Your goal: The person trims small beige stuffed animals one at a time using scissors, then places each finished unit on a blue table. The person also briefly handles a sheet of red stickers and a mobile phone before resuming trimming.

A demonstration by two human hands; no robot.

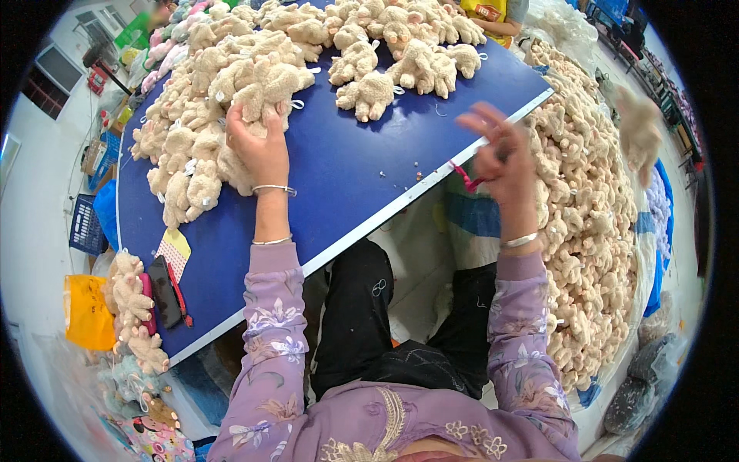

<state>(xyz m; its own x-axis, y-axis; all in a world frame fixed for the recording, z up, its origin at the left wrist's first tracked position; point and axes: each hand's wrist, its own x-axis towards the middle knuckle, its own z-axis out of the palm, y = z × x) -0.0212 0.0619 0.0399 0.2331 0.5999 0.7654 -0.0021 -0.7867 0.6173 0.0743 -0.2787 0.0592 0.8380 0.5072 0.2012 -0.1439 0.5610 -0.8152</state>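
We go straight to ten o'clock, where the left hand (pixel 258 150) reaches into the pile of plush toys (pixel 178 140) on the blue table (pixel 369 173)! Thumb and fingers stand apart against a cream plush toy (pixel 271 83), touching it — whether they grip it, we cannot tell. A thin bracelet (pixel 273 189) circles that wrist.

Over to two o'clock, and the right hand (pixel 504 158) is a blur above the table's pale edge, its fingers spread. Just beneath it we spot a pinkish-red strip (pixel 466 181), and we cannot tell whether the hand touches it. Farther out, between two and three o'clock, we catch a blurred toy (pixel 639 135) well apart from that hand, near the outer side of a great heap (pixel 585 223). And what a heap — at three o'clock it fills the space beside the table with cream toys, one packed on another!

Up at twelve we see a looser cluster (pixel 366 96) on the table, white loops showing on some of its toys. At one o'clock, we find part of another person in a yellow top (pixel 490 9) at the far side.

Between eight and nine, we pick out a dark phone (pixel 163 291) near the table's edge, a yellow-and-white card (pixel 176 248) just above it, and an orange bag (pixel 87 312) farther out. A blue crate (pixel 87 225) stands at nine.
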